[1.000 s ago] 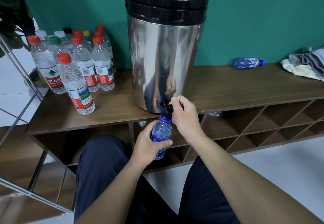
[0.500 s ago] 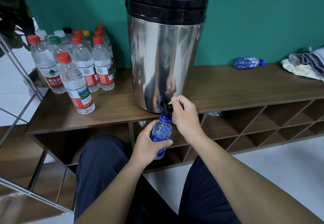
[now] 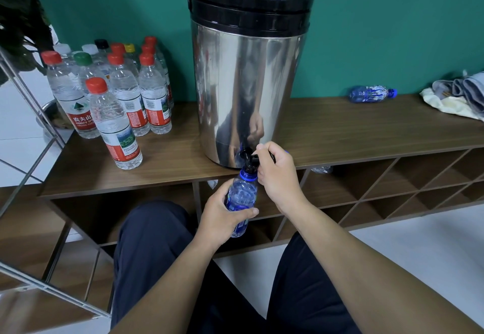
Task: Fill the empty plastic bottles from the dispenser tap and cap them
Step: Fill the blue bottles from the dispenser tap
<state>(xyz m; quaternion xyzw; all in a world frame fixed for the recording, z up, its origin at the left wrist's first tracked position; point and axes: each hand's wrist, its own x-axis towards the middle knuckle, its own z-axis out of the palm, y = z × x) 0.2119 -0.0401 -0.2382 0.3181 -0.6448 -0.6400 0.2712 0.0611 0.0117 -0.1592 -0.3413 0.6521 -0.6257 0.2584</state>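
Left hand (image 3: 222, 216) wraps its fingers (image 3: 246, 212) round one blue bottle (image 3: 242, 197), neck just under the tap (image 3: 248, 159); right hand (image 3: 277, 174) pinches the tap lever. One blue capped bottle (image 3: 372, 94) lies well right.

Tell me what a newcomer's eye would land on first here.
First the tall steel dispenser with its black lid, standing mid-shelf against the green wall. Next, the left hand holding a blue bottle under the tap, which the right hand grips. Capped bottles cluster at the shelf's left end.
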